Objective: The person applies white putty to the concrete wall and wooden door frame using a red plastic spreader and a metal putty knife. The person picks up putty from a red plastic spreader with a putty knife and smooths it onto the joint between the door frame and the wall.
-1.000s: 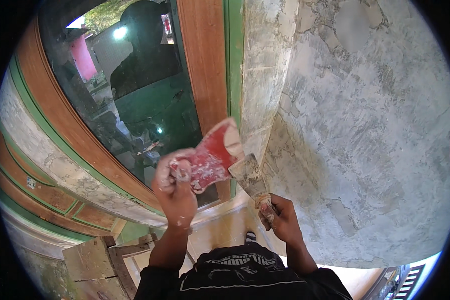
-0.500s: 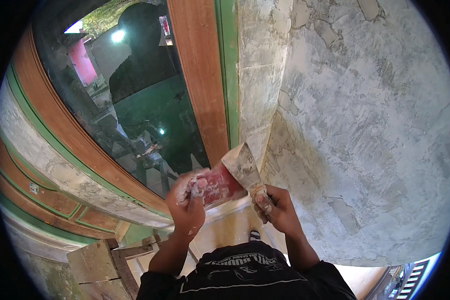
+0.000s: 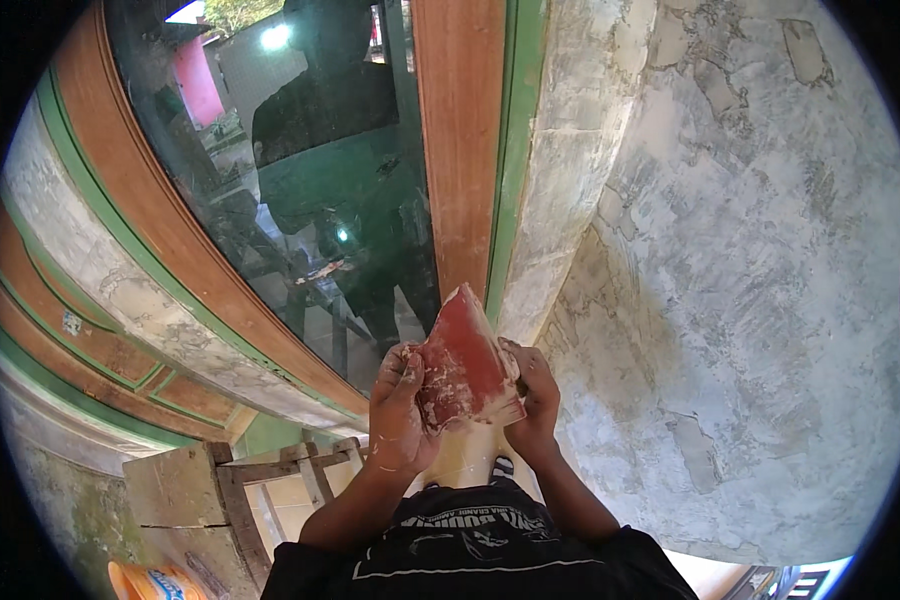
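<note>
In front of my chest my left hand (image 3: 397,400) is closed on the left edge of a flat red board (image 3: 465,360) smeared with whitish putty. The board is tilted up, with one corner pointing away from me. My right hand (image 3: 533,395) is closed at the board's right side, around the handle of a putty knife. The knife's blade is mostly hidden by the board, and I cannot tell whether it touches it. Dried white putty marks both hands.
Ahead on the left is a dark glass window (image 3: 340,190) in a brown wooden frame (image 3: 460,150) with green trim. A patchy grey plastered wall (image 3: 750,300) rises on the right. At lower left stand a wooden bench (image 3: 175,490) and an orange bucket (image 3: 155,580).
The red board has turned upright and faces me more, while the putty knife's blade has gone from plain view behind it. My view has shifted left, and the orange bucket shows.
</note>
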The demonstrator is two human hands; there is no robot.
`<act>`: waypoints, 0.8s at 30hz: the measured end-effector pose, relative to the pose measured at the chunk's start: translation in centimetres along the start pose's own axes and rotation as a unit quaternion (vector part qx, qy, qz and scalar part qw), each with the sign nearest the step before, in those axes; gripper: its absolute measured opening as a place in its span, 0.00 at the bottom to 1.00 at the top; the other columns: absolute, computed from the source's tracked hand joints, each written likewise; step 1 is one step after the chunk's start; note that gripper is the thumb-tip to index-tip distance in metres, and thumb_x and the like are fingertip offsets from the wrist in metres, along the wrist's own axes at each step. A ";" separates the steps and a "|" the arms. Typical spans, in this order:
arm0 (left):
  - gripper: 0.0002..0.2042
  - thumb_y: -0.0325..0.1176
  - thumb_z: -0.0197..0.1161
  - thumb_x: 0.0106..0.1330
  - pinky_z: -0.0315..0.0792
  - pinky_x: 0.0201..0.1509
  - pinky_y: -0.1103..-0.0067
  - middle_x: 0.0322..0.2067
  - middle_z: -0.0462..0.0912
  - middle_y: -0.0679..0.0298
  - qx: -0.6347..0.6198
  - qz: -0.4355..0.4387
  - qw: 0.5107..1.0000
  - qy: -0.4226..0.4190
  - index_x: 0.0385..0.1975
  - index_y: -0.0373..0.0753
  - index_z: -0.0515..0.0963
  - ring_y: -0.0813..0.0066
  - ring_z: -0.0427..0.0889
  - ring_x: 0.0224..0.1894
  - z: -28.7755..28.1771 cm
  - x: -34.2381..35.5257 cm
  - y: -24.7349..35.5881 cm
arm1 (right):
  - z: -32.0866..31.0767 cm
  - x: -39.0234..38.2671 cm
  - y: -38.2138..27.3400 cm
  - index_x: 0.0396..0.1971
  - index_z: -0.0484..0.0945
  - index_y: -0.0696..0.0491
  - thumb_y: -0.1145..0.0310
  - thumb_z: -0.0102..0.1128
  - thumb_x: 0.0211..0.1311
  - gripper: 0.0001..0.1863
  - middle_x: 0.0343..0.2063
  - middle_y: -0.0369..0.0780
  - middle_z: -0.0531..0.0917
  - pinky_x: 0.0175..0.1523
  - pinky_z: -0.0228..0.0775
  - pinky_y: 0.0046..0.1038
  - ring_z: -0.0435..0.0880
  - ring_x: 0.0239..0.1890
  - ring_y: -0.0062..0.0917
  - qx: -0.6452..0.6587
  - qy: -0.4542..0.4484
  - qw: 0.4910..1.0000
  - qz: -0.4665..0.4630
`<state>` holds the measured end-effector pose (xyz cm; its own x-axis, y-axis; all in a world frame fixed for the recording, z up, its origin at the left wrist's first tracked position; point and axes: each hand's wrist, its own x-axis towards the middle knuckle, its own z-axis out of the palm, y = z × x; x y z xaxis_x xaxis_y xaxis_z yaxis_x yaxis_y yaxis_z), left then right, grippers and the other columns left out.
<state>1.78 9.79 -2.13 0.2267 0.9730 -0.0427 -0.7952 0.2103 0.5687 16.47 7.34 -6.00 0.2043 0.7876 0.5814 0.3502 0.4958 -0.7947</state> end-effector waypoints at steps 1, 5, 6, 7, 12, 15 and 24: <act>0.07 0.31 0.50 0.67 0.78 0.33 0.80 0.35 0.78 0.63 0.009 -0.009 1.000 -0.002 0.42 0.38 0.68 0.75 0.80 0.34 -0.1 -0.1 0.4 | 0.1 0.0 0.0 0.50 0.71 0.59 0.87 0.53 0.50 0.24 0.40 0.44 0.74 0.35 0.71 0.19 0.76 0.37 0.24 0.008 0.010 1.000 0.000; 0.06 0.32 0.49 0.68 0.75 0.23 0.84 0.31 0.78 0.65 0.017 -0.022 1.000 -0.009 0.40 0.39 0.69 0.79 0.80 0.26 0.6 0.1 1.1 | -0.4 -0.2 0.4 0.50 0.71 0.59 0.88 0.54 0.49 0.24 0.40 0.44 0.74 0.37 0.73 0.20 0.76 0.38 0.25 -0.018 0.009 1.000 0.000; 0.06 0.32 0.49 0.68 0.75 0.23 0.84 0.31 0.78 0.65 0.016 -0.021 1.000 -0.010 0.40 0.39 0.69 0.79 0.80 0.26 0.8 0.2 1.1 | -0.5 -0.3 0.3 0.49 0.72 0.59 0.88 0.55 0.48 0.24 0.40 0.44 0.74 0.38 0.73 0.20 0.76 0.38 0.26 -0.030 0.018 0.999 0.008; 0.06 0.32 0.49 0.68 0.75 0.22 0.83 0.31 0.78 0.66 0.023 -0.026 0.999 -0.005 0.40 0.40 0.69 0.79 0.79 0.26 1.1 0.4 1.1 | -0.8 -0.4 0.2 0.49 0.72 0.59 0.88 0.55 0.48 0.24 0.40 0.44 0.74 0.38 0.73 0.19 0.76 0.38 0.27 -0.042 0.027 0.999 0.016; 0.05 0.30 0.49 0.67 0.76 0.22 0.82 0.30 0.78 0.65 0.001 -0.062 0.995 -0.073 0.39 0.40 0.69 0.78 0.80 0.26 1.4 1.5 2.0 | -2.0 -1.1 1.2 0.47 0.74 0.58 0.88 0.54 0.46 0.24 0.37 0.44 0.74 0.36 0.72 0.21 0.76 0.37 0.28 -0.065 0.038 0.997 0.011; 0.07 0.28 0.49 0.66 0.79 0.25 0.79 0.33 0.78 0.63 0.021 -0.028 0.991 -0.126 0.42 0.38 0.69 0.74 0.81 0.29 3.3 2.6 3.4 | -2.6 -1.7 1.8 0.46 0.74 0.58 0.87 0.53 0.46 0.23 0.36 0.43 0.75 0.34 0.69 0.21 0.76 0.36 0.27 -0.046 0.047 0.997 0.030; 0.12 0.23 0.51 0.64 0.76 0.37 0.81 0.38 0.78 0.62 0.277 0.313 0.886 -0.202 0.47 0.32 0.68 0.80 0.79 0.37 18.1 6.4 13.6 | -5.1 -1.9 1.8 0.43 0.75 0.60 0.82 0.57 0.49 0.17 0.30 0.44 0.76 0.35 0.65 0.25 0.73 0.28 0.31 -0.049 0.096 0.993 0.045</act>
<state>2.60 17.17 20.21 0.1096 0.7457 0.6571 -0.4632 -0.5466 0.6976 21.39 4.85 -7.63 0.4064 0.7374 0.5396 0.4087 0.3815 -0.8291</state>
